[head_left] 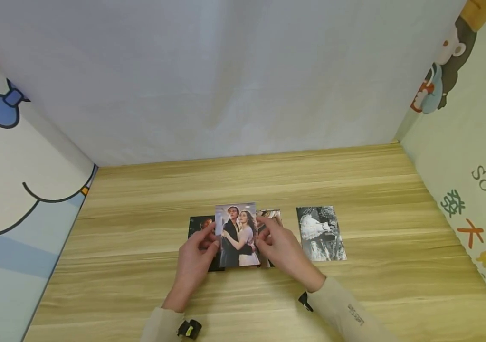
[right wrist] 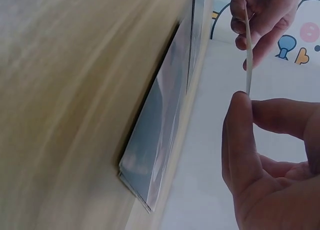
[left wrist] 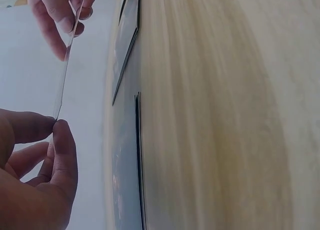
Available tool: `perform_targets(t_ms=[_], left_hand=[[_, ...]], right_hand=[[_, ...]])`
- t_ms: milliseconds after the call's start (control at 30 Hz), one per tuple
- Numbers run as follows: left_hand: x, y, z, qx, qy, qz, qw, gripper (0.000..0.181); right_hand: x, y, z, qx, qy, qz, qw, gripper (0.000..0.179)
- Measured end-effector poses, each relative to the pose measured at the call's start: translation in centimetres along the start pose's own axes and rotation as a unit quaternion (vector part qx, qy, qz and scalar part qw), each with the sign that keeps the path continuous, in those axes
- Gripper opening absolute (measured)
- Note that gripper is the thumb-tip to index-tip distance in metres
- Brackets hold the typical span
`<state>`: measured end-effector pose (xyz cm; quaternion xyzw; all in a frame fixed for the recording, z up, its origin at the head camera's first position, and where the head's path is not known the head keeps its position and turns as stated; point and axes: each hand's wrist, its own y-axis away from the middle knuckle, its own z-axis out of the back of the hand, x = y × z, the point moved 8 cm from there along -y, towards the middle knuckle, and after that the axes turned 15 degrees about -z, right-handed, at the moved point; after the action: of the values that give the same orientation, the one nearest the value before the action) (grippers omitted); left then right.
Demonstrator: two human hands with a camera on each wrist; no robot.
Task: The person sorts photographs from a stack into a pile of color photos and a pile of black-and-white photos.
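Between both hands, a photo card (head_left: 239,235) showing a couple embracing is held up off the table. My left hand (head_left: 193,259) pinches its left edge between thumb and fingers. On the opposite edge, my right hand (head_left: 283,247) pinches it the same way. Both wrist views show the card (left wrist: 62,84) edge-on, apart from the tabletop. Behind it lie a dark card (head_left: 202,222) on the left and another picture card (head_left: 276,216) on the right, each partly covered. Farther right rests a black-and-white card (head_left: 320,232), touched by neither hand.
The cards lie on a wood-grain table (head_left: 140,199). A pale wall covering (head_left: 183,95) rises behind it, with cartoon-printed panels on the left (head_left: 24,156) and right (head_left: 448,142). In the right wrist view, the lying cards (right wrist: 160,120) look stacked, with several edges showing.
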<state>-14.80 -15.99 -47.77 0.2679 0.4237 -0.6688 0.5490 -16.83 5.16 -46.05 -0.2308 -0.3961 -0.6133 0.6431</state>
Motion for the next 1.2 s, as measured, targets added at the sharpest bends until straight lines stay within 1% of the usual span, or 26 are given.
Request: perform_targets(t_ms=[133, 233, 300, 367, 533, 667, 833, 967, 1200], left_hand=[[0.2, 0.1, 0.5, -0.004, -0.004, 0.007, 1.0, 0.044], [0.5, 0.2, 0.9, -0.009, -0.003, 0.018, 0.9998, 0.043], [0.6, 0.1, 1.2, -0.012, -0.002, 0.019, 0.9997, 0.041], [0.6, 0.1, 1.6, -0.015, -0.003, 0.014, 0.9998, 0.039], [0.9, -0.2, 2.5, -0.019, -0.025, 0.006, 0.9995, 0.038], [1.3, -0.3, 3.1, -0.02, -0.043, 0.006, 0.9989, 0.038], [1.7, -0.2, 3.7, -0.027, -0.049, 0.012, 0.9983, 0.037], [2.0, 0.0, 4.2, -0.033, -0.05, 0.015, 0.9981, 0.035], [2.3, 0.1, 5.0, -0.051, -0.054, -0.003, 0.9972, 0.032]], right_hand=[[0.4, -0.2, -0.4, 0.007, -0.004, 0.004, 1.0, 0.058], [0.9, -0.3, -0.8, 0.012, -0.004, 0.02, 0.9997, 0.06], [1.1, -0.3, -1.1, 0.014, -0.003, 0.03, 0.9995, 0.061], [1.4, -0.3, -1.4, 0.016, -0.003, 0.037, 0.9992, 0.062], [2.2, -0.2, -1.8, 0.013, -0.004, 0.047, 0.9988, 0.062], [2.7, -0.3, -2.3, 0.011, 0.0, 0.057, 0.9983, 0.06], [3.4, -0.5, -2.9, 0.014, 0.001, 0.071, 0.9974, 0.058], [3.7, -0.5, -3.4, 0.025, -0.003, 0.072, 0.9971, 0.059], [4.2, -0.8, -4.5, 0.038, 0.0, 0.064, 0.9972, 0.06]])
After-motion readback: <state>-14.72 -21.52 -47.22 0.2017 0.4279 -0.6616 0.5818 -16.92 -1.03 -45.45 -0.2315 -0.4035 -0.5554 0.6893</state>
